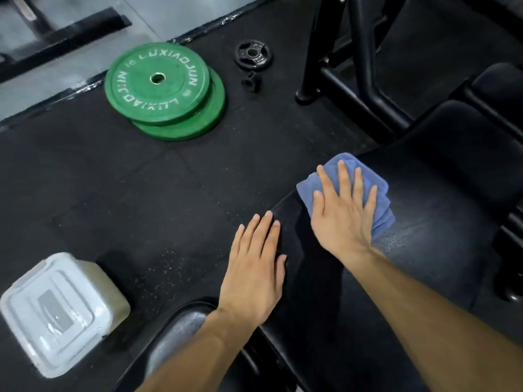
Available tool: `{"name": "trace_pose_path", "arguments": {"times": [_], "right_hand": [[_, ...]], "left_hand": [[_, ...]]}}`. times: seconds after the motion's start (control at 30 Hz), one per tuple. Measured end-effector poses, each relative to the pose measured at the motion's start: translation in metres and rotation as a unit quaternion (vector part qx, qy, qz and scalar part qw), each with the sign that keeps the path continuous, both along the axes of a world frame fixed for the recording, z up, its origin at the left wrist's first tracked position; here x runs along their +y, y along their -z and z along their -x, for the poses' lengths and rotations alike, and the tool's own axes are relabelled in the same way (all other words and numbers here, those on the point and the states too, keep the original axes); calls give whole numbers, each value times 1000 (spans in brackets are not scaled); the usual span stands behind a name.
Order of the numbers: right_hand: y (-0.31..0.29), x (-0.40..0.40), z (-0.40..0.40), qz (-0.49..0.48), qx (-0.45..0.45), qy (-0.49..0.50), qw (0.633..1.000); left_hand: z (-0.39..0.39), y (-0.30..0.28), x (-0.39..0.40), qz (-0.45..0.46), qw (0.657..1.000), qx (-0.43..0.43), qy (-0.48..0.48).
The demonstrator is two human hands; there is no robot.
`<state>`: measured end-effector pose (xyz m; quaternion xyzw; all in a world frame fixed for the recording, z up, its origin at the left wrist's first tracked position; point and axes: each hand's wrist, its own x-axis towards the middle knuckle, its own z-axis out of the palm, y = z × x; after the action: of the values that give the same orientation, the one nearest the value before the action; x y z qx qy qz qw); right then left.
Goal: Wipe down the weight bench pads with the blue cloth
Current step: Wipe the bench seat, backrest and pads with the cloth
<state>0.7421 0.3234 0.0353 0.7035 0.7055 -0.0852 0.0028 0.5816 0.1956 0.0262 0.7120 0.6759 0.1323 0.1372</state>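
Blue folded terry cloth (pixel 365 190) pinned flat under right hand (pixel 343 210) at black vinyl bench pad (pixel 424 216) left edge; left hand (pixel 254 267) flat, empty, bracing. Keep your pressure even, overlap strokes.

A blue cloth on a black bench pad

I see the blue cloth (pixel 368 190) folded into a soft, thick bundle, lying flat on the big black bench pad (pixel 441 210), right under my right hand (pixel 343 213), whose straight fingers press it down. The pad is dark and smooth, with a dull shine and tiny wet specks just beside my right wrist. Its left edge lies under my left hand (pixel 254 267), which rests flat on it. A second, smaller black pad (pixel 181 323) shows below my left wrist, shiny and damp.
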Motion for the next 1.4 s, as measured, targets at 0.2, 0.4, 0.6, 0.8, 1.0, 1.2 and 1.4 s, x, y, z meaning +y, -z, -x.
{"name": "trace_pose_path", "arguments": {"times": [0.2,0.4,0.6,0.8,1.0,1.2,1.4], "right_hand": [[-3,-10,21,7,6,-7,1000],[-8,-82,46,0,12,-100,995],[-16,-132,48,39,62,-200,977],[-21,-153,9,15,105,-119,987],[-12,-120,43,41,50,-147,987],[-10,-128,33,46,34,-263,963],[-17,-138,-27,43,-1,-409,912]], "left_hand": [[3,-11,2,19,995,-95,-15],[24,-39,11,59,920,-320,-216],[39,-44,10,111,920,-335,-174],[42,-45,1,86,971,-212,-75],[56,-30,4,39,988,-148,-29],[46,-35,-42,51,979,-147,-133],[-6,-34,-97,37,971,-162,-172]]}}
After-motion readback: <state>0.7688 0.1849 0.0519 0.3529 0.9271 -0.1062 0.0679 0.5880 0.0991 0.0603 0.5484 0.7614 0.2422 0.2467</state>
